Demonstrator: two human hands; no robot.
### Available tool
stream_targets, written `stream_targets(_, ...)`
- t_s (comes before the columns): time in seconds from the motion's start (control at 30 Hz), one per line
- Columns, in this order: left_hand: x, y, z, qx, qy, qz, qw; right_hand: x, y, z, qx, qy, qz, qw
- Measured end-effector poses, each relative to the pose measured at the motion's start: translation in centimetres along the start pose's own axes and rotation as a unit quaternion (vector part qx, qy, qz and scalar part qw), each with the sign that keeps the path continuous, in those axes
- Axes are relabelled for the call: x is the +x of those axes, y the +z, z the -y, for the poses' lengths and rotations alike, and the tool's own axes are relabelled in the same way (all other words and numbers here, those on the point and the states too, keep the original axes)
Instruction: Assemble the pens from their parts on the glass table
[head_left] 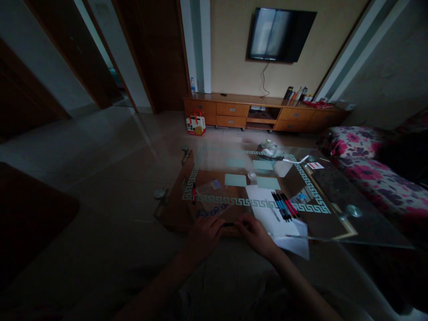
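Between my two hands a dark pen [228,224] lies level, just over the near edge of the glass coffee table [374,236]. My left hand [206,232] is closed on its left end, and my right hand [251,229] pinches the right end. To the right, a row of black, blue and red pens [286,206] rests on white paper [261,200], with a thin slim piece [275,215] beside them. A red and black pen [194,193] lies alone at the left, next to a clear plastic bag [212,189].
A crumpled plastic bag [270,149] sits at the table's far side. Beyond stands a wooden TV cabinet [232,115], with a red and white carton [196,125] on the floor before it. A flowered sofa [377,171] borders the right.
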State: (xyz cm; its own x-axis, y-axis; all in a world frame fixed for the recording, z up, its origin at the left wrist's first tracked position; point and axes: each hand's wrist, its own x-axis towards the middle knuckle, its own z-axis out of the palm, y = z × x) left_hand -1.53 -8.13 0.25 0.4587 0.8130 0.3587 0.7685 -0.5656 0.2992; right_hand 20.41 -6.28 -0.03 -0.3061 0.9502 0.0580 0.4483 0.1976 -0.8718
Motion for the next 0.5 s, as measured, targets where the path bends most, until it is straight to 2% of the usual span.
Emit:
stream_targets(0.13, 0.04, -0.19, -0.09, -0.005, 0.012, 0.006, 1.0, 0.01, -0.11, 0.36, -0.017, -0.023, 0.01, 1.0)
stream_targets(0.33, 0.21, -0.58, -0.36, 0.004, -0.006, 0.011, 1.0, -0.06, -0.15, 0.5, 0.016, 0.018, 0.005, 1.0)
stream_targets(0.5, 0.1, -0.34, -0.3, 0.008, -0.004, 0.005, 1.0, -0.18, -0.11, 0.44, 0.034, 0.011, 0.01, 0.999)
